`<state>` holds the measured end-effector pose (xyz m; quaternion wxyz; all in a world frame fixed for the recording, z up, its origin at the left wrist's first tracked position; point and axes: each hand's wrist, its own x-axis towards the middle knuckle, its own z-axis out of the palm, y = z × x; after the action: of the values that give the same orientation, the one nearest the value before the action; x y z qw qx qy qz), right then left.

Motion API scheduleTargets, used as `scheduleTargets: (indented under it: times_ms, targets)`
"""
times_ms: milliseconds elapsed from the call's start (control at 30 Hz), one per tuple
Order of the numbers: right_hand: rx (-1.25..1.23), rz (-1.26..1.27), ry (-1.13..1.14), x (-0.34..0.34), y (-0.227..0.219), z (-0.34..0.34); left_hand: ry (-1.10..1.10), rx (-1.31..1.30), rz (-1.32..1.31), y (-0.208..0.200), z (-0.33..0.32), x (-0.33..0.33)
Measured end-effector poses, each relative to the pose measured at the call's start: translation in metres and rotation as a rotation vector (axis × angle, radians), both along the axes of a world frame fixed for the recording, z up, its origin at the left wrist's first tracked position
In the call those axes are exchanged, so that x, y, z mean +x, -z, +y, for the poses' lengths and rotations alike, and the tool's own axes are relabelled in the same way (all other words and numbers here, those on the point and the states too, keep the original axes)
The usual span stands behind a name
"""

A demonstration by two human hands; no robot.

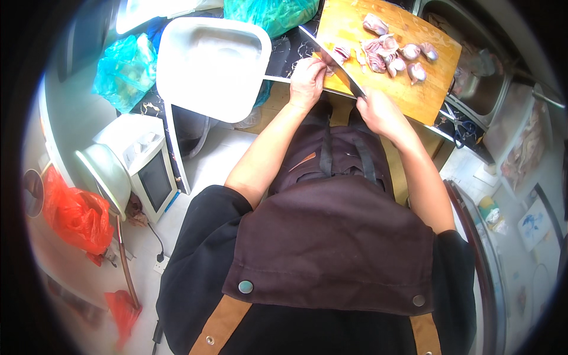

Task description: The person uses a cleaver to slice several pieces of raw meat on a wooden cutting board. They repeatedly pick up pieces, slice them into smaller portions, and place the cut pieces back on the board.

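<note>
My right hand (378, 113) is wrapped round the dark handle of a knife (338, 56), whose long blade slants to the upper left across the left edge of a wooden cutting board (429, 41). Just left of the blade, the fingers of my left hand (306, 81) are pinched on a small pinkish piece of meat (329, 70) at the board's near-left corner. Several pinkish-purple meat pieces (387, 53), which look like gizzards, lie on the board. Some are cut into frilly slits, others look whole. The blade hides part of a piece beside it.
A white basin (260, 44) stands left of the board, near a teal plastic bag (124, 74) and a green one (269, 15). On the right are a metal sink (494, 109) and scissors (460, 127) by the counter edge. A red bag (77, 210) hangs lower left.
</note>
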<state>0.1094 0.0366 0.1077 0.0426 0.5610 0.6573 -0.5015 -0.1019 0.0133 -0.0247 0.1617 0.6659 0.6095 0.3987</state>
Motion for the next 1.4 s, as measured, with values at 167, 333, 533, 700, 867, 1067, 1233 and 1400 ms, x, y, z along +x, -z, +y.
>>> scheduleTargets:
  times_ms: [167, 333, 533, 700, 867, 1067, 1233, 1400]
  targets:
    - [0.031, 0.023, 0.029, 0.006, 0.006, -0.013, -0.002, -0.004, -0.027, 0.003, 0.001, -0.002]
    - [0.071, 0.030, 0.055, 0.007, 0.016, -0.028, 0.012, 0.009, -0.001, 0.002, 0.001, -0.003]
    - [0.194, 0.083, 0.126, -0.028, 0.049, -0.021, -0.004, 0.029, 0.013, 0.003, 0.002, 0.002]
    - [0.167, 0.051, 0.117, 0.021, 0.037, -0.057, 0.005, -0.037, 0.034, 0.000, 0.003, -0.002]
    - [0.027, -0.057, 0.115, 0.074, 0.004, -0.088, 0.012, -0.188, 0.064, -0.013, 0.011, 0.004]
    - [-0.012, 0.031, 0.381, 0.109, -0.023, -0.119, 0.145, -0.351, 0.425, -0.032, 0.042, 0.025]
    - [-0.004, -0.001, 0.498, 0.120, -0.029, -0.133, -0.072, -0.570, 0.246, -0.032, 0.096, 0.032]
    - [-0.011, 0.020, 0.542, 0.125, -0.030, -0.141, 0.107, -0.482, 0.249, -0.061, 0.115, 0.060]
